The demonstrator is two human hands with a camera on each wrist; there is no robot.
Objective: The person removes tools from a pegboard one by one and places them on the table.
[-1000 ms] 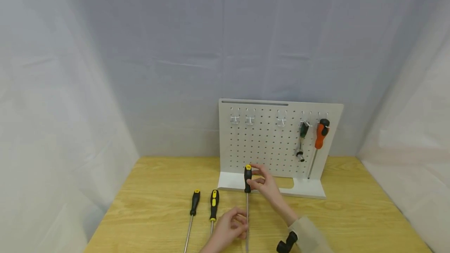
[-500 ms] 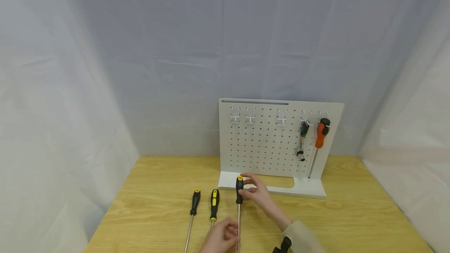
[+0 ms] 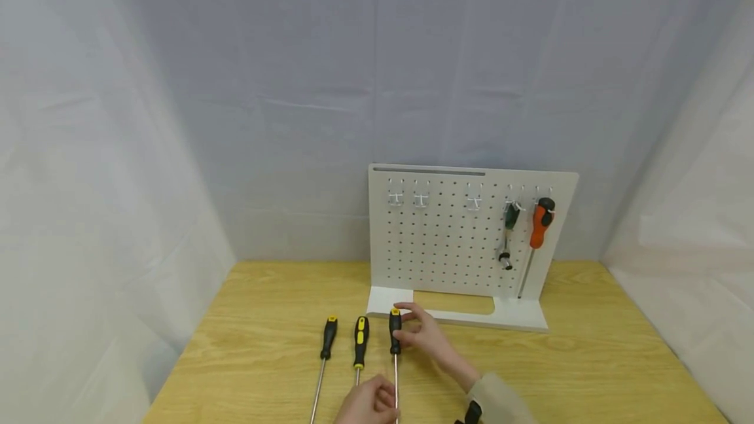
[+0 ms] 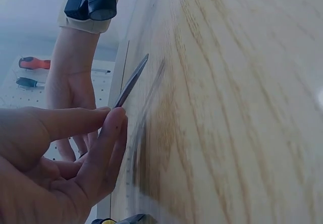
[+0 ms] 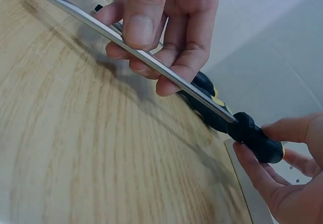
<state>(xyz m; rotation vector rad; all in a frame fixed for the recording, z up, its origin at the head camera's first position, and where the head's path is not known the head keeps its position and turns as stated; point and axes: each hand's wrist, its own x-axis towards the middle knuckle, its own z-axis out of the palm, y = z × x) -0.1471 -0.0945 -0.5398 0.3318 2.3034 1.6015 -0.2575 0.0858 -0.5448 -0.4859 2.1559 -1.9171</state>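
Observation:
Between both hands is a flat-tipped screwdriver (image 3: 395,332) with a black handle and yellow end. My right hand (image 3: 425,337) grips its handle between thumb and fingers, near the pegboard's base. Lower down, my left hand (image 3: 369,402) pinches the steel shaft (image 5: 166,71) between thumb and fingertips. In the left wrist view the flat tip (image 4: 140,68) sticks out past the left fingers, just above the wood. Left of it lie two more screwdrivers: one with a black and yellow handle (image 3: 361,340), and one with a black handle (image 3: 329,337). Their shafts run towards the table's front edge.
A white pegboard (image 3: 442,241) stands at the back of the wooden table (image 3: 265,306). An orange screwdriver (image 3: 540,224) and a green-handled ratchet (image 3: 511,216) hang on its right hooks. Three hooks on its left bear nothing. White curtains surround the table.
Both hands have carried the screwdriver left and towards the front, away from the pegboard. It is now close beside the two lying screwdrivers. Both hands keep their hold.

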